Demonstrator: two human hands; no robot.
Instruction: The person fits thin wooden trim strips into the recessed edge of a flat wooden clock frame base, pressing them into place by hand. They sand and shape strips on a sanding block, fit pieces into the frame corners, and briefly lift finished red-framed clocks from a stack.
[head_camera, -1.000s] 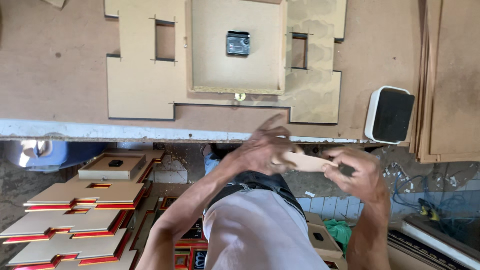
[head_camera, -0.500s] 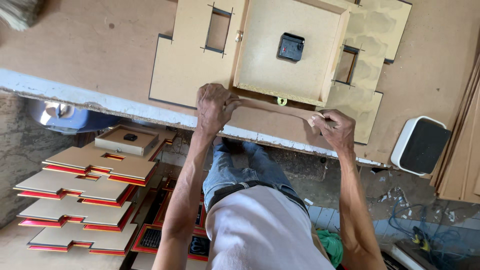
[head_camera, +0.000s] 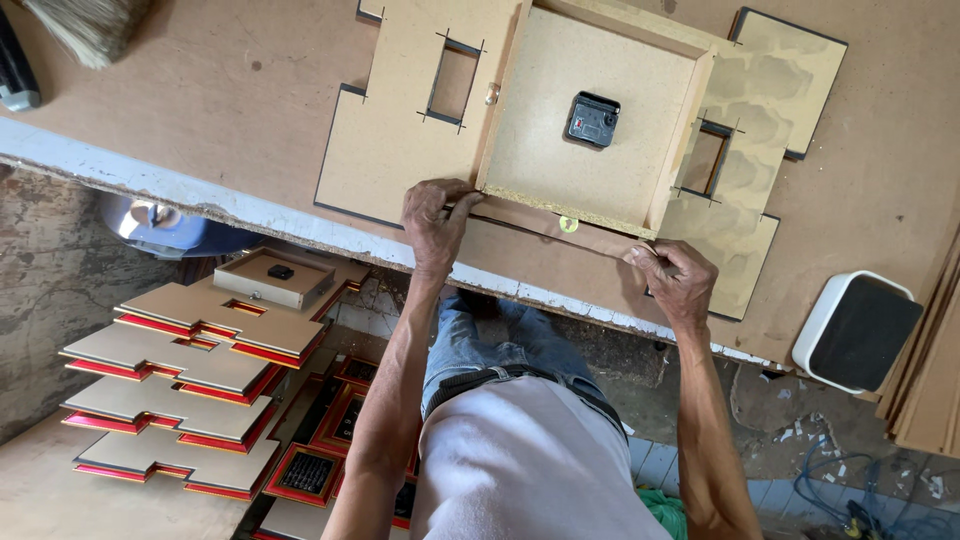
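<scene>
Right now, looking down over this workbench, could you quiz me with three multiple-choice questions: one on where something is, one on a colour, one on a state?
1. Where is the small black square clock mechanism?
A. Inside the shallow square fibreboard frame
B. On the floor
C. In the left hand

2. What colour edges the stacked stepped boards below the bench?
A. Blue
B. Red
C. Green

3. What are the left hand and right hand doing?
A. Hanging free
B. Holding a brush
C. Pressing a thin wooden strip against the frame's near side

Answers: 1 A, it sits mid-frame; 2 B, red bands show along the rims; 3 C, each hand grips one end of the strip.
</scene>
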